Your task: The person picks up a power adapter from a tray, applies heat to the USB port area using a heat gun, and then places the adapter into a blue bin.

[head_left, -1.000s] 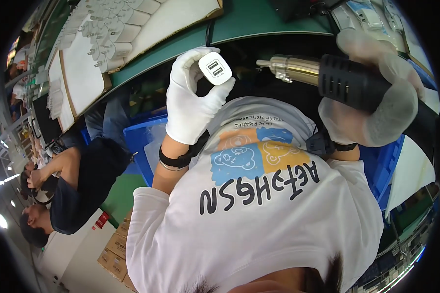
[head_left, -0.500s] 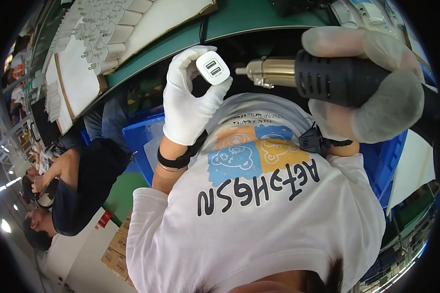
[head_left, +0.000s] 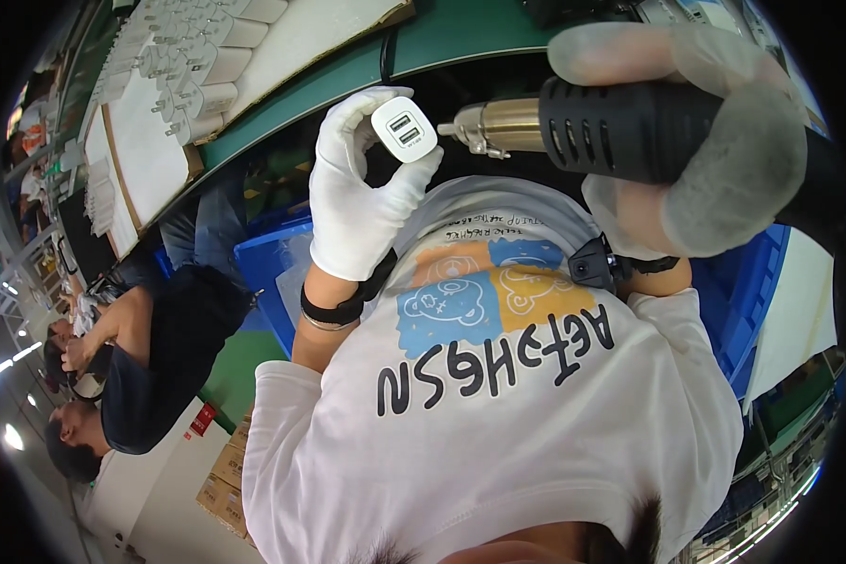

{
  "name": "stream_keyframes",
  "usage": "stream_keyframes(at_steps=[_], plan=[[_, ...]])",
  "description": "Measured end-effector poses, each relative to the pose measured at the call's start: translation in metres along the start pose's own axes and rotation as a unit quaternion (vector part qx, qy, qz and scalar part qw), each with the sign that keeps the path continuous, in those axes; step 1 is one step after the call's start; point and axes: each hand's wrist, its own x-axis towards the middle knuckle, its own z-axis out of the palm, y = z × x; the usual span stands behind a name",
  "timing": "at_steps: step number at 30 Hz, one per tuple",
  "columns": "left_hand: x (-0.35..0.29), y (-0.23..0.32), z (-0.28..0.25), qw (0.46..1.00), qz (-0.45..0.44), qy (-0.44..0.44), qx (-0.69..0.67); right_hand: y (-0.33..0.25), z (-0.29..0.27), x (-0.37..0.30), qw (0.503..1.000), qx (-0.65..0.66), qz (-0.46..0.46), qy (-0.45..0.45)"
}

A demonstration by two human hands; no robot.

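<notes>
My left hand [head_left: 362,193], in a white glove, pinches a white USB charger [head_left: 405,129] between thumb and fingers. The charger's face with two USB ports is turned up toward me. In my right hand [head_left: 733,160], gloved in thin greyish-white fabric, is a black hot air gun [head_left: 620,130] with a brass-coloured metal nozzle [head_left: 498,129]. The nozzle tip points left at the charger's side, with a narrow gap between them. My right fingers and thumb wrap round the gun's black body.
Several white chargers [head_left: 207,66] with prongs up stand on a white board at the far left of the green bench [head_left: 461,42]. A blue bin [head_left: 277,249] is beside my left forearm, another blue bin [head_left: 738,310] at the right. A co-worker [head_left: 160,357] sits at left.
My right hand has moved the hot air gun left, bringing its nozzle closer to the charger. My left hand and the charger have shifted very slightly left.
</notes>
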Motion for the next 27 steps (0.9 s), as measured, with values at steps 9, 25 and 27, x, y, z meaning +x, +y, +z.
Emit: stream_keyframes(at_steps=[9, 25, 27], plan=[[0.001, -0.002, -0.002, 1.000, 0.004, -0.002, 0.000, -0.024, 0.031, 0.000, 0.932, 0.293, 0.049, 0.206], [0.001, 0.001, -0.002, 1.000, -0.021, -0.003, 0.001, -0.002, -0.008, 0.004, 0.998, 0.047, 0.047, -0.008], [0.001, 0.002, -0.003, 1.000, -0.028, -0.004, 0.008, -0.003, -0.009, 0.004, 0.998, 0.042, 0.048, -0.006]])
